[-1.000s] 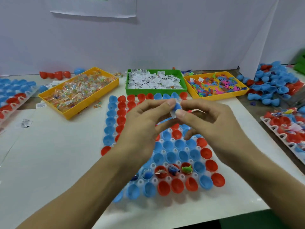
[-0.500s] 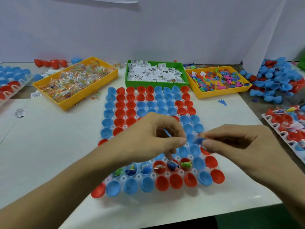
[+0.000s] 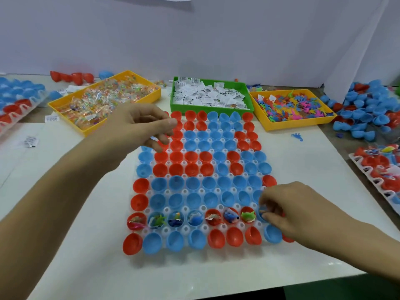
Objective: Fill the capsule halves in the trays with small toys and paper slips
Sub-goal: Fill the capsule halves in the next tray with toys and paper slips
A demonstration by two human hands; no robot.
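the capsule tray [image 3: 200, 192], a clear grid of red and blue capsule halves, lies in the middle of the white bench [image 3: 71, 230]. in its second row from the near edge, seven cups from the left end hold small toys and wrapped bits: among them a red cup [image 3: 136, 221] at the far left of that row and a red cup with a green toy [image 3: 248, 217] towards the right. the near row and the rows beyond the filled one show bare cups.

the right hand [image 3: 287, 211] is low over the tray's near right corner, its fingers [image 3: 267, 217] curled and pinched together at the blue cup [image 3: 262, 213] just right of the green toy. something small and orange sits at the fingertips; whether it is gripped or already in the cup cannot be told.

the left hand [image 3: 138, 126] is raised over the tray's far left corner, fingers loosely bent and spread, thumb apart from them; a small pale scrap shows by a lower finger, and whether it is held cannot be told.

beyond the tray's far edge stand three bins: a yellow bin of wrapped toys [image 3: 104, 102] to the left, a green bin of paper slips [image 3: 211, 96] straight behind, and a yellow bin of coloured plastic figures [image 3: 292, 109] to the right. a loose blue figure [image 3: 297, 137] lies on the bench right of the tray. a heap of loose capsule halves [image 3: 365, 111] is further right, and other filled trays sit at both sides.
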